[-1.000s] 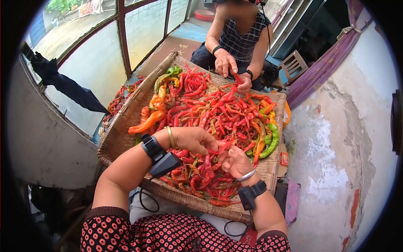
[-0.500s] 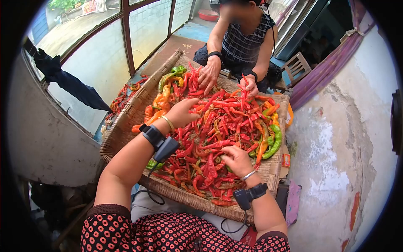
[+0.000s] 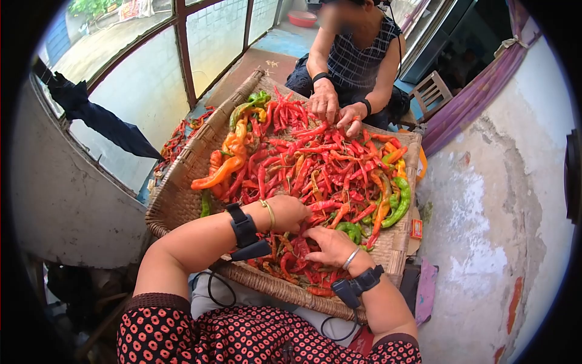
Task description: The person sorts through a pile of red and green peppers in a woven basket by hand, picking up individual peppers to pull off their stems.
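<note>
A shallow woven basket (image 3: 173, 200) lies across my lap, heaped with red chili peppers (image 3: 327, 155). My left hand (image 3: 288, 213) is low over the near part of the heap, its fingers curled down among the peppers. What those fingers hold, if anything, is hidden. Just right of it, my right hand (image 3: 333, 246) touches the peppers with its fingers stretched out and apart. Green peppers (image 3: 350, 230) lie close to its knuckles. Orange peppers (image 3: 227, 164) sit along the basket's left side, and a long green pepper (image 3: 399, 205) curves along the right.
Across the basket a person sits with both hands (image 3: 336, 109) close together over the far peppers. More red peppers (image 3: 179, 139) lie on the floor at left, beneath a dark folded umbrella (image 3: 106, 121). A wooden chair (image 3: 430, 94) and a purple curtain (image 3: 467, 109) stand at right.
My left hand has come down and right from the upper left of the heap to beside my right hand. My right hand has shifted slightly left and down. The other person's hands have come together.
</note>
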